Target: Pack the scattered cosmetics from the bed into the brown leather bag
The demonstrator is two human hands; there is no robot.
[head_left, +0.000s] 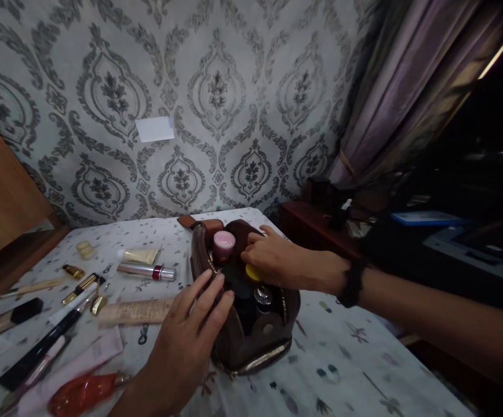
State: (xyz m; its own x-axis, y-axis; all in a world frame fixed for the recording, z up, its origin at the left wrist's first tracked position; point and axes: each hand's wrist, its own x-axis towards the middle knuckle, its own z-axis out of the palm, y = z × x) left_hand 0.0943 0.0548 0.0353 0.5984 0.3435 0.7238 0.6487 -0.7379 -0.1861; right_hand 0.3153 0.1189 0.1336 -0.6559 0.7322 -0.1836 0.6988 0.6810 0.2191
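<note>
A dark brown bag [255,347] stands open on the patterned cloth, its zipper undone. Inside it show a pink-capped jar [224,243], something yellow [254,272] and a round clear cap [263,295]. My left hand [186,336] rests against the bag's left side, fingers spread and holding nothing. From the right, my right hand [273,258] reaches over the bag's opening beside the yellow item. Its fingers are bent, and their tips are partly hidden, so what they hold cannot be made out.
Left of the bag lie a beige tube [134,311], a silver tube [145,271], a cream tube [138,255], a red bottle [84,394] and several brushes and cosmetics. A wooden panel [8,202] borders the left; a dark red cabinet [303,223] stands behind right.
</note>
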